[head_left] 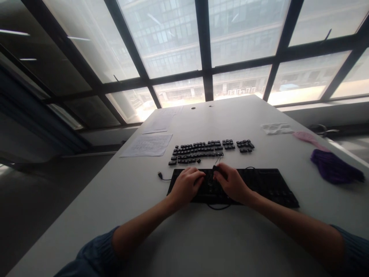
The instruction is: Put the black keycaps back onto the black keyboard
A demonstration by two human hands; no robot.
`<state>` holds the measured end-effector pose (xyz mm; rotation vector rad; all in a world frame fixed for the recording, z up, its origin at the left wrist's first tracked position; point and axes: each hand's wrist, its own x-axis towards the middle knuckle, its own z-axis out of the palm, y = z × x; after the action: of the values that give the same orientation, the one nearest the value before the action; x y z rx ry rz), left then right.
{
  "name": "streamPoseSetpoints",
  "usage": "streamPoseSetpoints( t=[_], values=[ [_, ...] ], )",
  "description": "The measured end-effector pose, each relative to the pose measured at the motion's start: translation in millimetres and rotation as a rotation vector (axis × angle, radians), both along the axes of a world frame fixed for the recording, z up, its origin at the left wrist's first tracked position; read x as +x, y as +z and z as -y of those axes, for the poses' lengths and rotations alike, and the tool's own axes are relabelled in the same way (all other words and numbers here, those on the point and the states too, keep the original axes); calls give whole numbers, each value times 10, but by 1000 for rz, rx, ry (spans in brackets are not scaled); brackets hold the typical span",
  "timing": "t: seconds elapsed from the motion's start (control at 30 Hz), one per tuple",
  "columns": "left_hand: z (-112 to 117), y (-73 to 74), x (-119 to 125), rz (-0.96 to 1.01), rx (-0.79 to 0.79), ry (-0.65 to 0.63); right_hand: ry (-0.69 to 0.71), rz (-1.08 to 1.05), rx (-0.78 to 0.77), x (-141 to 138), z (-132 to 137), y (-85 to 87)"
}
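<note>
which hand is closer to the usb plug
Left. The left hand is over the left part of the keyboard, right of the USB plug; the right hand is farther right, near the keyboard's middle.

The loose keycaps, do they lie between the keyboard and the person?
No, the loose keycaps lie on the keyboard's far side, away from the person.
</note>
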<state>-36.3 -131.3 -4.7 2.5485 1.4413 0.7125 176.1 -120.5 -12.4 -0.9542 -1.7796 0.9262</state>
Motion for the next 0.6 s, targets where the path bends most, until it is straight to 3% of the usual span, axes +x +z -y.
streamPoseSetpoints(
  t=[0.13, 0.23, 0.4, 0.6],
  values=[
    [-520, 87, -99, -126, 86, 104, -29, 3, -3, -16, -13, -54],
    [-809, 92, -117, -224, 87, 109, -28, -12, -16, -11, -21, -58],
    [-905, 26, -79, -286, 89, 111, 5, -17, -51, -4, -20, -54],
    [-951, -56, -134, -143, 56, 144, 18, -11, -58, -6, -28, -66]
  ],
)
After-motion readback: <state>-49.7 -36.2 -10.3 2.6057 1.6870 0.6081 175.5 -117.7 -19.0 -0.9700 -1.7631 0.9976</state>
